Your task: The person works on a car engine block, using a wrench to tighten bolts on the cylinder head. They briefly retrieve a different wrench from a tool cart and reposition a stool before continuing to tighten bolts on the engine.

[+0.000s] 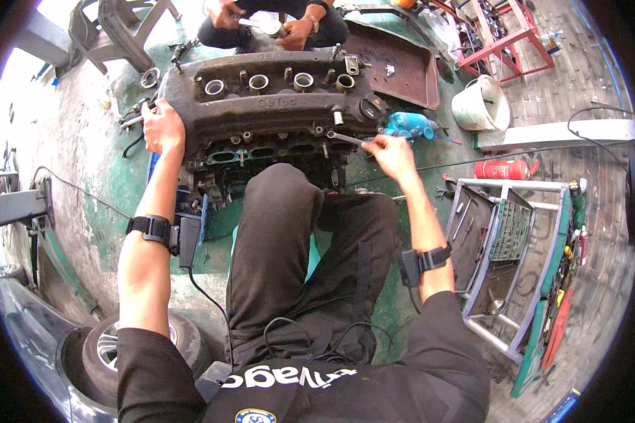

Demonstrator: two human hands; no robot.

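Observation:
A dark engine (261, 116) with a grimy valve cover stands in front of my knees, four round plug holes along its top. My left hand (164, 128) grips the cover's left end, fingers bent over the edge. At the near right edge, my right hand (392, 156) holds a wrench (348, 140) by its end. The wrench's ring end sits at a bolt on the cover's near edge. A black oil cap (370, 108) lies just beyond that hand, and blue plastic bottles (410, 125) are right of it.
Across the engine, a co-worker's hands (296, 32) hold a pale metal object. A brown tray (395, 67), white bucket (480, 104) and red fire extinguisher (502, 170) stand right. A metal tool cart (508, 261) is near right. A car wheel (144, 345) lies near left.

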